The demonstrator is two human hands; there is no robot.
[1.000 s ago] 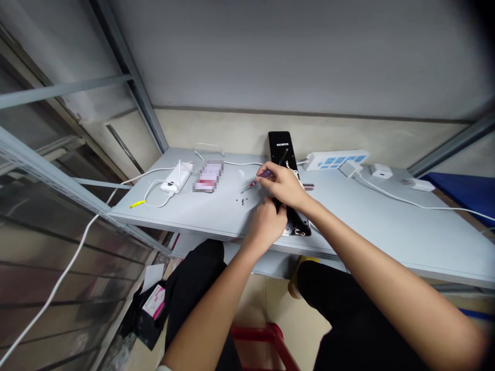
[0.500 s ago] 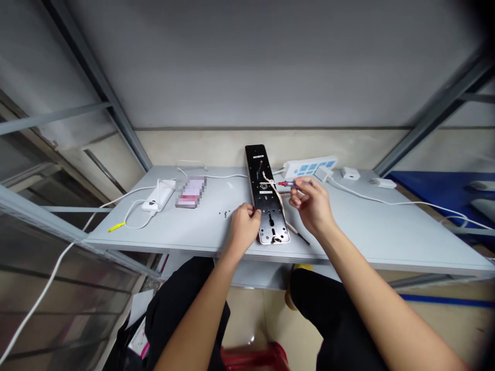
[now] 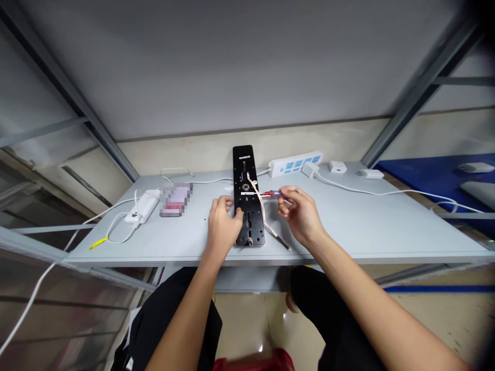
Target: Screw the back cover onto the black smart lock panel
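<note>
A long black panel [image 3: 242, 206], which looks like part of a door lock, lies lengthwise on the shelf, its face full of holes and slots. My left hand [image 3: 224, 221] grips its left edge, thumb on the face and fingers along the side. My right hand [image 3: 299, 211] is closed round a screwdriver [image 3: 274, 194] with a clear handle and a red collar. Its shaft points left across the panel, near a white label; whether the tip touches cannot be made out. A pale cable [image 3: 263, 206] with a dark end runs down the panel's right side onto the shelf.
Left of the panel are a phone [image 3: 176, 200], its screen blurred out, and a white power bank [image 3: 143, 206] with cables. Behind to the right stands a power strip [image 3: 296, 164]; white chargers [image 3: 337, 167] sit beside it. The grey shelf [image 3: 348, 226] has metal posts.
The view has shifted, and the panel stands straighter. My left hand has spread along its left edge and hides most of the small dark screws. The screwdriver tip is lower on the panel.
</note>
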